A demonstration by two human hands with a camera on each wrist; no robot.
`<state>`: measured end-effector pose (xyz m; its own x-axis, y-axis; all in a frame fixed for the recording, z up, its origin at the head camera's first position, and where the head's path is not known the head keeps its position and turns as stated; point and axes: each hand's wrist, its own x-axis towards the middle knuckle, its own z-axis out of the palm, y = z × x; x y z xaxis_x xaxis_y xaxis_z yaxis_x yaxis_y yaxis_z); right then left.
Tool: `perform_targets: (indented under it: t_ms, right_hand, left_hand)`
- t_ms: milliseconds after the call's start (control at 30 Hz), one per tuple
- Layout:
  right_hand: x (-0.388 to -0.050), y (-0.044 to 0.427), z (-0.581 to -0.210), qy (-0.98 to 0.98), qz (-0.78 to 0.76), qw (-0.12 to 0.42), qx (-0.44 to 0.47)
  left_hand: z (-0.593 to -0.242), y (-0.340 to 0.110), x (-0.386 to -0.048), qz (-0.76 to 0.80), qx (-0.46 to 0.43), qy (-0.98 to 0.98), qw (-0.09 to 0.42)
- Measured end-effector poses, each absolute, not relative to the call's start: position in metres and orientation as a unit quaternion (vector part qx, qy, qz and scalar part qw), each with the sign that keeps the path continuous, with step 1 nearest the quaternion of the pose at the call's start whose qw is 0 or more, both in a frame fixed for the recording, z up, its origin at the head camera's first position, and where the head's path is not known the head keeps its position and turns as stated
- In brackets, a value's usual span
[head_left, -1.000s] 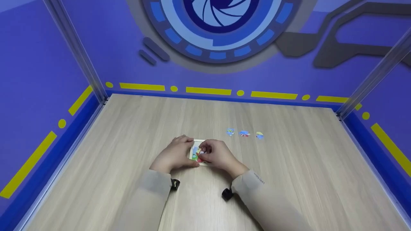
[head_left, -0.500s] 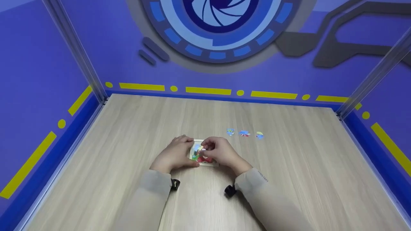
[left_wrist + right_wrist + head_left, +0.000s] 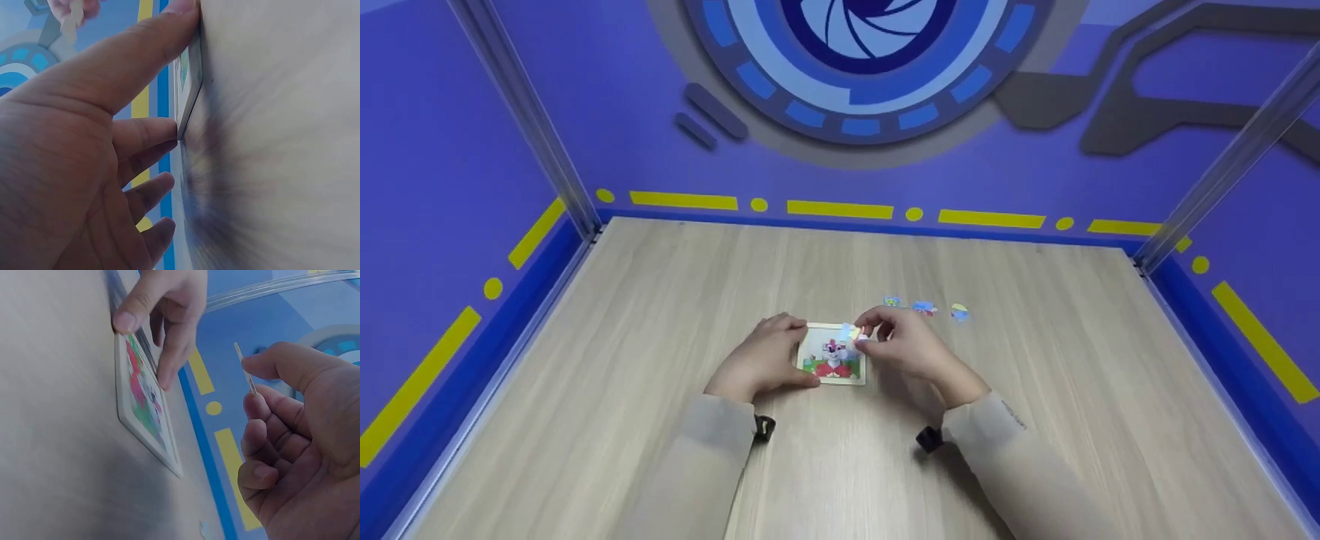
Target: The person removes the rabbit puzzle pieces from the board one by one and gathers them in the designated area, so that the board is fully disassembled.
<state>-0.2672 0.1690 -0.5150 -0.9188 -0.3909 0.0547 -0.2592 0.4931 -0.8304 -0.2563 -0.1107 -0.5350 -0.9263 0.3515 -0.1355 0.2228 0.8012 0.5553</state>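
Note:
A small square jigsaw board (image 3: pixel 840 382) with a pale raised border lies on the table, showing a cartoon figure in red over green; its upper part looks pale and unfilled. My left hand (image 3: pixel 757 356) holds the board's left side, thumb at the near corner and index finger at the far one. Between thumb and fingertips, my right hand (image 3: pixel 915 346) pinches a light-coloured puzzle piece (image 3: pixel 850 332) over the board's far right corner. From the right wrist view, that puzzle piece (image 3: pixel 246 370) appears edge-on, raised clear of the board (image 3: pixel 125 408).
Beyond my right hand, three loose puzzle pieces lie in a row: a blue-green one (image 3: pixel 892 301), a blue and red one (image 3: pixel 924 307) and a yellow and blue one (image 3: pixel 959 312). Blue panels (image 3: pixel 840 176) wall the wooden table (image 3: pixel 1072 375) at back and sides.
My right hand has drawn back to the right from the middle of the board, with the puzzle piece still pinched, uncovering more of the picture. The left hand keeps its hold.

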Motion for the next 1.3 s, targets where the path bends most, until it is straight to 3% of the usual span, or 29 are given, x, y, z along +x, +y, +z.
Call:
perform_targets:
  t_ms: [433, 1000, 1300]
  right_hand:
    - [-0.270, 0.215, -0.512, 0.883, -0.430, 0.035, -0.182]
    - [-0.294, 0.243, -0.533, 0.902, -0.390, 0.084, -0.166]
    - [-0.295, 0.241, -0.543, 0.911, -0.365, 0.081, -0.174]
  left_hand:
    - [-0.535, -0.107, -0.259, 0.259, 0.159, 0.946, 0.114]
    - [-0.536, -0.111, -0.257, 0.265, 0.152, 0.945, 0.118]
    - [-0.538, -0.110, -0.257, 0.273, 0.157, 0.943, 0.113]
